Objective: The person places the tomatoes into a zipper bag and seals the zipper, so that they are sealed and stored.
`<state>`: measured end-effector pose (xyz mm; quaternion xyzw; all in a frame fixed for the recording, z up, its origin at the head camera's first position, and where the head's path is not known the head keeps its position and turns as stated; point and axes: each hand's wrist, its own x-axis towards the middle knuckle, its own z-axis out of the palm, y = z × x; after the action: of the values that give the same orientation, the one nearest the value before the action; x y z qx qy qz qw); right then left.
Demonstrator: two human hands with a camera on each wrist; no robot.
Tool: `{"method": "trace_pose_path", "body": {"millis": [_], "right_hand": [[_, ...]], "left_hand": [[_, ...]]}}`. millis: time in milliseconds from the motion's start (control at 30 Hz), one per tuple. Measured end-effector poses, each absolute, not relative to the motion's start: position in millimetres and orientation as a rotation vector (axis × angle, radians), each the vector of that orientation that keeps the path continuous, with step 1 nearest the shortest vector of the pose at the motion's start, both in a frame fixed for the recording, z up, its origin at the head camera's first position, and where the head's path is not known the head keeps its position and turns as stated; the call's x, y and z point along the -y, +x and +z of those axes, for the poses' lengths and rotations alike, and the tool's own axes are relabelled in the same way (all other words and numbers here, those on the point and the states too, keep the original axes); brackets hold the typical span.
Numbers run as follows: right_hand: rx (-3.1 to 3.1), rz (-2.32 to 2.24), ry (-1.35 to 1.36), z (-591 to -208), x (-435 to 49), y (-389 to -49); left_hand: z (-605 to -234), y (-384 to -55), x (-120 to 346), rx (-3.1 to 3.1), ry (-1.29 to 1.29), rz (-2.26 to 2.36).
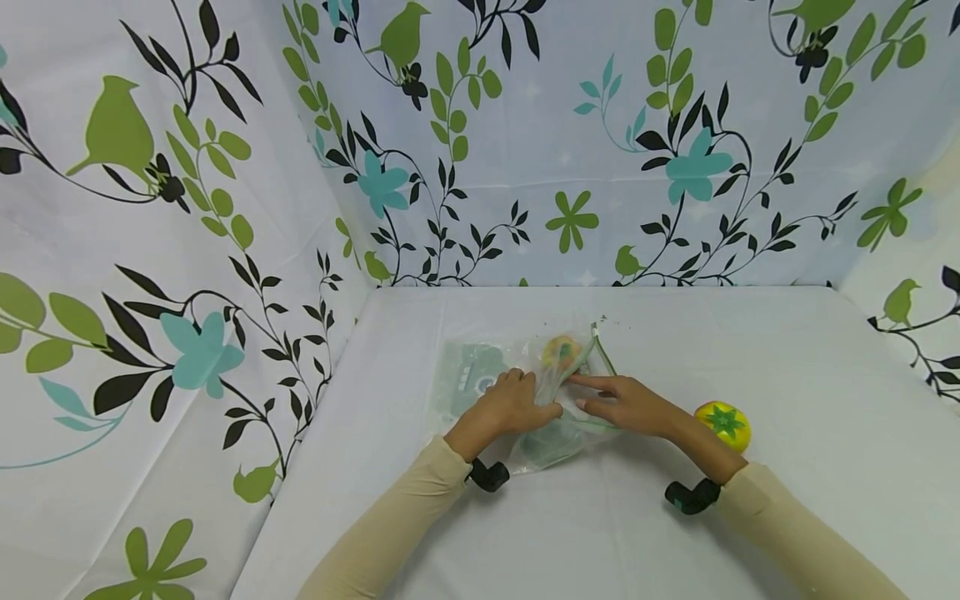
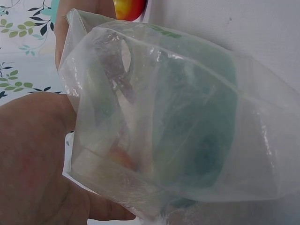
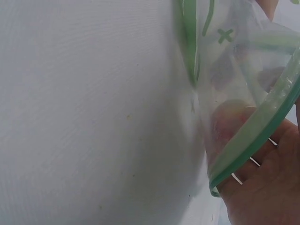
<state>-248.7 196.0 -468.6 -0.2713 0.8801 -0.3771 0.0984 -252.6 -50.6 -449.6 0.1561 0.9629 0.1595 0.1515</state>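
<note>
A clear zip bag (image 1: 555, 446) with green print and a green seal strip lies on the white table, its mouth raised and gaping toward the right. My left hand (image 1: 517, 400) grips the bag near its mouth, with the plastic bunched by the thumb. The fingers of my right hand (image 1: 637, 407) reach in at the mouth, stretched out past the green seal strip (image 3: 258, 140). Inside the bag a round yellow-red fruit (image 1: 561, 352) shows through the film, near the right fingertips in the right wrist view.
A yellow fruit (image 1: 722, 425) with a green star-shaped top sits on the table (image 1: 810, 367) beside my right forearm. Patterned cloth (image 1: 517, 167) with leaves and birds stands behind the table and along its left side.
</note>
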Motion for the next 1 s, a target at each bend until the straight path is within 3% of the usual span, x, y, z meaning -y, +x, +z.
{"method": "trace_pose_path", "body": {"millis": [1000], "right_hand": [[-2.675,-1.183,-0.911,-448,-215,-245]], "left_hand": [[-452,-252,51,-2.777,0.443,0.471]]}}
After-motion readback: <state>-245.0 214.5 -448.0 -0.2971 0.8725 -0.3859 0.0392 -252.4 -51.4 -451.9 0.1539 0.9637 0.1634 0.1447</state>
